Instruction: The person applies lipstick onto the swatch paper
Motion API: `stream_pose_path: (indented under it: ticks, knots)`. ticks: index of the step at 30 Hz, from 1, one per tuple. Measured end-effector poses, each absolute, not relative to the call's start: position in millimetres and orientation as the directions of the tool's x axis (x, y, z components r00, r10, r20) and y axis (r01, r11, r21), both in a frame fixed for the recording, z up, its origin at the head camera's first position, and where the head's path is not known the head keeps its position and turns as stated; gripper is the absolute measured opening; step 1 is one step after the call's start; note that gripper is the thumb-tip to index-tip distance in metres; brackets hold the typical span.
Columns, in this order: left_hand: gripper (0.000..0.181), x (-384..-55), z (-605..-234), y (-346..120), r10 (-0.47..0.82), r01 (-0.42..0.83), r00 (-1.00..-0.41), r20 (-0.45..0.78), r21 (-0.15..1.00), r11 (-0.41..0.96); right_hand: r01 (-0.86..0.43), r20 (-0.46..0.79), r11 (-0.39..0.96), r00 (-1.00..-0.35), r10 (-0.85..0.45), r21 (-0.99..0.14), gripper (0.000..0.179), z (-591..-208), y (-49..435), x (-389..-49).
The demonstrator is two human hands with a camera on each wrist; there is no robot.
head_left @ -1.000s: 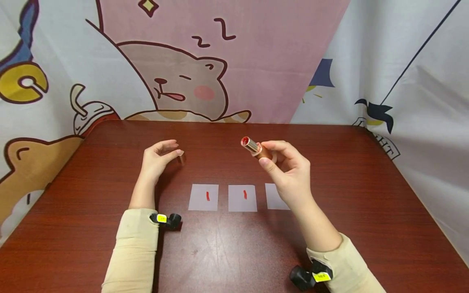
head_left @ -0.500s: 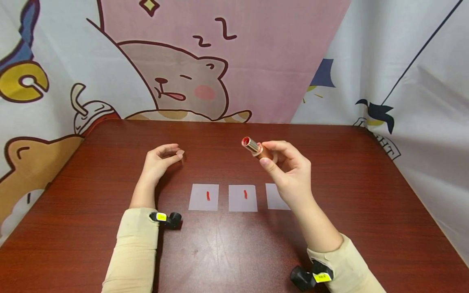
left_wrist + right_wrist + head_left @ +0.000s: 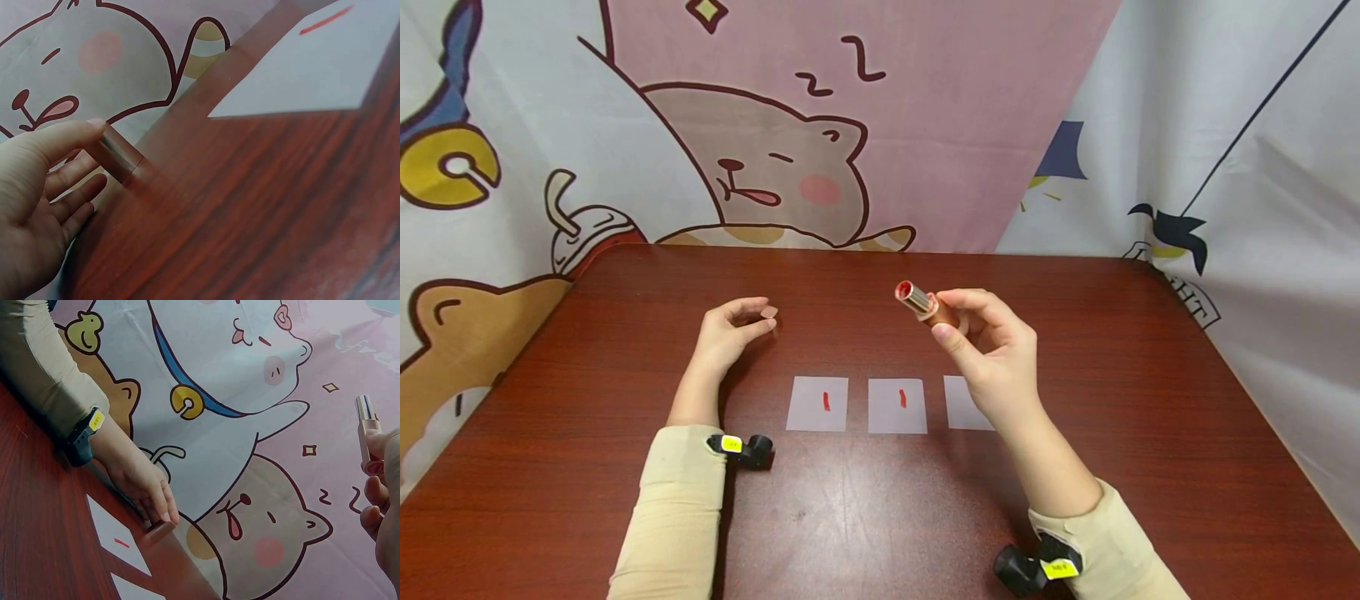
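My right hand (image 3: 1000,354) pinches a lipstick (image 3: 917,300) by its brown base between thumb and forefinger, raised over the table. Its gold tube tilts up to the left, with red showing at the open end. At the left, thumb and fingers of my left hand (image 3: 724,335) pinch the lipstick cap (image 3: 119,156), a brown tube. Its lower end meets the table in the left wrist view; most of it is hidden in the head view. Between the hands lie a left paper square (image 3: 805,417) and a middle one (image 3: 883,421), each with a red stroke.
A right paper square (image 3: 964,407) is partly covered by my right hand. The brown wooden table (image 3: 820,517) reaches back to a cartoon-printed cloth (image 3: 955,125). Black cameras sit on the left wrist (image 3: 752,451) and right wrist (image 3: 1022,569).
My left hand has come down slightly and a little toward me and to the right, its fingers now hiding more of the cap. My right hand and the lipstick have barely moved.
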State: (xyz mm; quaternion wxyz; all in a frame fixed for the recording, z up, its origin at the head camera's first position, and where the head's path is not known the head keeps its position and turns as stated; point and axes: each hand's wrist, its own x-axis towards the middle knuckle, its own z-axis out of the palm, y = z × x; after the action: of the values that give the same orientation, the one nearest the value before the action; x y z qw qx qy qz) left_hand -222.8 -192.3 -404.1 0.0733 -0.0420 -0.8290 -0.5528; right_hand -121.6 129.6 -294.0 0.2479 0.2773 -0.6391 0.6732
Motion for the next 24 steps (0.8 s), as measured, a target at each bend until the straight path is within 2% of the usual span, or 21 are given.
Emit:
stream_pose_path:
  ticks: [24]
  knots:
    - [0.035, -222.7, -403.0, -190.7, -0.013, 0.16, -0.983, 0.184, 0.883, 0.442, -0.685, 0.687, -0.048, -0.726, -0.029, -0.727, 0.025, -292.1, 127.6, -119.7]
